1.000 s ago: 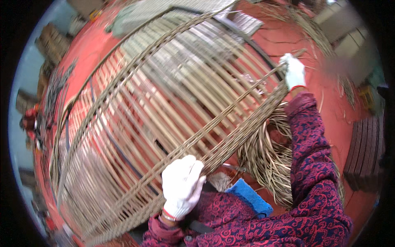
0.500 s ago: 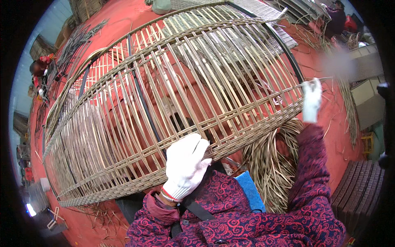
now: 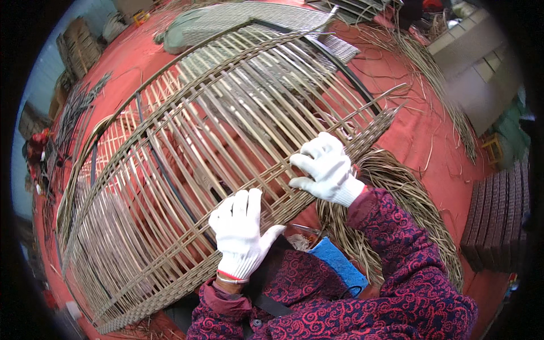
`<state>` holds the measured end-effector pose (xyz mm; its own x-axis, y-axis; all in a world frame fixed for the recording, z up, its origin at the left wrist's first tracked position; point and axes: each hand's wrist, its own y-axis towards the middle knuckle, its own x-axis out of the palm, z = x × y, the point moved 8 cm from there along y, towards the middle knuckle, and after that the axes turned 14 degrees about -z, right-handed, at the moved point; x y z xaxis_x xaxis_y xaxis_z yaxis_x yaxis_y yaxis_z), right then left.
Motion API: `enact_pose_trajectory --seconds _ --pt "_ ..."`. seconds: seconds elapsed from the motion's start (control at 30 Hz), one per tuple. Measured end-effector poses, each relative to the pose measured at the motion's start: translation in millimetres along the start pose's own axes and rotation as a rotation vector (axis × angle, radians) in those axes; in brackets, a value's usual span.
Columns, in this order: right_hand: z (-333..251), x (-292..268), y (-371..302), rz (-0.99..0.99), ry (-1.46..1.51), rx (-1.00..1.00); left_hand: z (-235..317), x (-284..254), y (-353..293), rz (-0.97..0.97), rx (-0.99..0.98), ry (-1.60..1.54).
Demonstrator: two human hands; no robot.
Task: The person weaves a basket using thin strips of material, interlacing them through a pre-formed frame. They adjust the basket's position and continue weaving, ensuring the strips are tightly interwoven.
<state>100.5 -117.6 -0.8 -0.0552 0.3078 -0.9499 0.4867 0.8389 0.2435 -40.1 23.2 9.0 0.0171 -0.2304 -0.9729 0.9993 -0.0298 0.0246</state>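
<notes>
A large curved wicker panel [image 3: 221, 122], made of upright tan strips on dark ribs, lies across in front of me with its thick woven edge [image 3: 170, 297] toward me. My left hand [image 3: 241, 226], in a white knit glove, rests on the woven edge, fingers laid side by side and thumb stretched out. Up and to its right is my right hand [image 3: 330, 170], gloved too, on the panel's near cross weave. Its fingers are bent, with a gap between forefinger and thumb; the palm side is hidden. Loose strand ends [image 3: 391, 93] stick out past the panel's right corner.
A bundle of loose wicker strips [image 3: 419, 218] hangs beside my right arm, near a blue pad [image 3: 340, 266]. Dark woven panels [image 3: 496, 218] are stacked at right. Long strands [image 3: 436, 88] lie on the red floor [image 3: 411, 139]. A grey-green sack [image 3: 187, 29] is at the back.
My right hand has come from beyond the panel's right corner leftward onto its near weave, close to my left hand. The left hand's fingers have straightened. The whole view has shifted.
</notes>
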Motion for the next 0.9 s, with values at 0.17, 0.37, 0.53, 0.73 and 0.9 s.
enact_pose_trajectory --seconds 0.17,0.37,0.53,0.73,0.9 --pt "-2.2 -3.1 -5.9 0.123 -0.003 -0.053 2.7 6.6 0.1 -0.08 0.083 -0.051" --pt "4.1 -10.6 -16.5 0.148 0.068 -0.032 12.4 -1.9 -5.5 0.07 0.195 -0.022" --pt "61.8 -35.5 -38.7 0.223 -0.006 0.084 13.3 0.8 -6.1 0.042 0.165 -0.025" --pt "97.8 -21.0 -27.6 -0.004 -0.113 0.237 15.8 4.7 -2.9 0.004 0.167 0.0" --pt "83.4 -38.5 -33.9 0.21 -0.244 0.208 16.1 3.8 -4.2 0.037 0.171 0.005"
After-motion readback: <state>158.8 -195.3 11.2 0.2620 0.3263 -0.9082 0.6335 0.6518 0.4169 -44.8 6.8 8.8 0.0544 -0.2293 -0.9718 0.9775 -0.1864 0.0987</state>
